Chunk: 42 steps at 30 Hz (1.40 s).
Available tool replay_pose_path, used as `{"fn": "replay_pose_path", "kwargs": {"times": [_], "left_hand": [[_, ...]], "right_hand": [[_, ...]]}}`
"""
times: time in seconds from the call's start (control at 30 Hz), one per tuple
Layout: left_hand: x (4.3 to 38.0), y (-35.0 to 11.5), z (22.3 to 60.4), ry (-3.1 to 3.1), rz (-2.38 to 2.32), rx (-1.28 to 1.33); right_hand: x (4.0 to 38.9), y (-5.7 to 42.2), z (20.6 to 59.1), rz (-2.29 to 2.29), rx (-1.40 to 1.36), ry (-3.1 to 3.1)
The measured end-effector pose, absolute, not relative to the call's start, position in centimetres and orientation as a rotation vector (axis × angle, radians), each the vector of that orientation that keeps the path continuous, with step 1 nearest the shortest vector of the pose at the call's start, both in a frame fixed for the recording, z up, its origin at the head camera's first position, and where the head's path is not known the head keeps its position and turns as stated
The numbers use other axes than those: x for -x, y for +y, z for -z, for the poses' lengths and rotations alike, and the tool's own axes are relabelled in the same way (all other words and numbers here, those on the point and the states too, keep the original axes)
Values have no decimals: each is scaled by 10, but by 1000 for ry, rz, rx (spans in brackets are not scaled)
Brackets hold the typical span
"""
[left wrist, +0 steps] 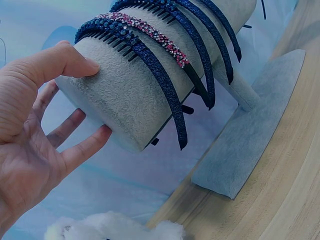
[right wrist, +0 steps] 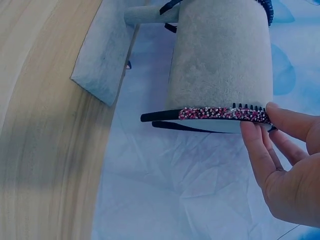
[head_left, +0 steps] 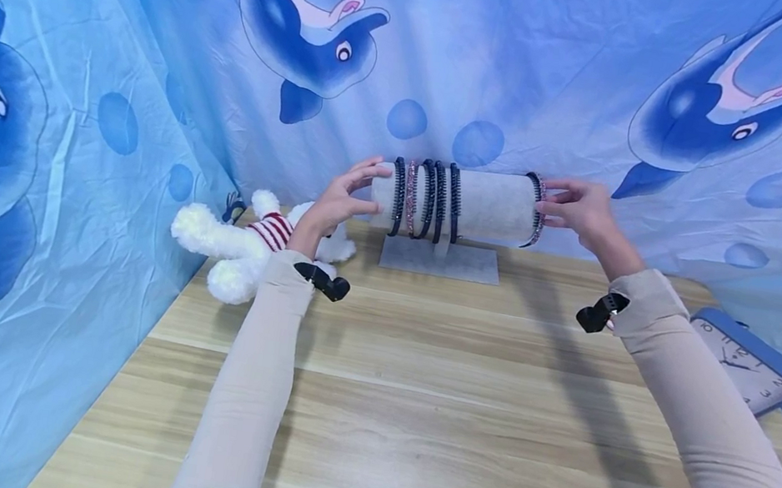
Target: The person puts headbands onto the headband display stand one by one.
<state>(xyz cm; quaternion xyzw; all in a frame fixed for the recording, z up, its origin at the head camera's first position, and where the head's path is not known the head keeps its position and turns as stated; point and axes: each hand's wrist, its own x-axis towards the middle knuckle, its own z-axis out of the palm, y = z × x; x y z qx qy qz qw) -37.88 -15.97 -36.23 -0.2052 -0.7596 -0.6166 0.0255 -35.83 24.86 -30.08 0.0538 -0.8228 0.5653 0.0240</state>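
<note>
A grey plush display stand (head_left: 491, 208) carries a horizontal roll with several hairbands around its left part. Most are dark blue with comb teeth; one blue hairband (left wrist: 162, 90) sits nearest the left end. Beside it is a hairband with pink and silver stones (left wrist: 155, 37). My left hand (head_left: 338, 201) holds the roll's left end, thumb and fingers spread around it. At the opposite end, my right hand (head_left: 581, 209) pinches another pink-and-silver stone hairband (right wrist: 215, 114) between thumb and fingers. This hairband lies at the roll's rim, its two black ends pointing away from the hand.
A white plush toy (head_left: 239, 247) with a red-striped top lies left of the stand, behind my left forearm. A blue-framed clock (head_left: 752, 365) lies at the right, partly behind my right sleeve. Dolphin-print cloth (head_left: 539, 64) hangs behind the wooden table (head_left: 411, 416).
</note>
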Motion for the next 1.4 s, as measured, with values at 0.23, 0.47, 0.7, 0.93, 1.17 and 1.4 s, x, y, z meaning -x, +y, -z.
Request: {"fn": "replay_pose_path", "kwargs": {"times": [0.23,0.47,0.7,0.93,1.17,1.4], "left_hand": [[378,-160,361,-2329,1912,660],[366,-158,348,-2352,1925,660],[356,-158,338,-2375,1943,660],[357,-158,338,-2366,1952,656],[357,-157,339,-2368,1943,670],[356,-157,340,-2378,1933,663]], "right_hand": [[360,256,302,-1675,-301,-2583],[365,269,295,-1440,-468,-2690],[368,273,280,-1346,-556,-2804],[374,270,267,-1140,-603,-2944],[375,264,263,-1093,-607,-2995],[377,263,266,-1064,-608,-2977]]}}
